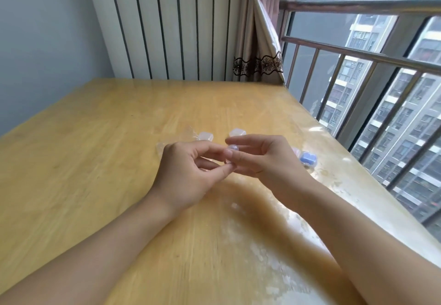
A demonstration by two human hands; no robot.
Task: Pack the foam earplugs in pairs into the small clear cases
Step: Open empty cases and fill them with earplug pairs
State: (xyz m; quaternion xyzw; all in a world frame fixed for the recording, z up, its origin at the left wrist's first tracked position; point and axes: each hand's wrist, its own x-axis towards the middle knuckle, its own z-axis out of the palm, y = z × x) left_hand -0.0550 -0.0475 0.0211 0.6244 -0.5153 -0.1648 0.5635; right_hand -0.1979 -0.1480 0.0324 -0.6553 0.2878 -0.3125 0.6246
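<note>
Seemingly both hands (229,161) pinching clear case (232,153)

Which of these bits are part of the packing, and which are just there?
Part of the job:
- small case held by both hands, left and right
- blue-filled case
- pale cases beyond the hands

Just there:
- table
- curtain
- window railing

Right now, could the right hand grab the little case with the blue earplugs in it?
Probably yes, but not straight away. The case with blue earplugs lies on the table just beside the right hand, nothing between them. But that hand and the left hand are pinching a small clear case.
</note>
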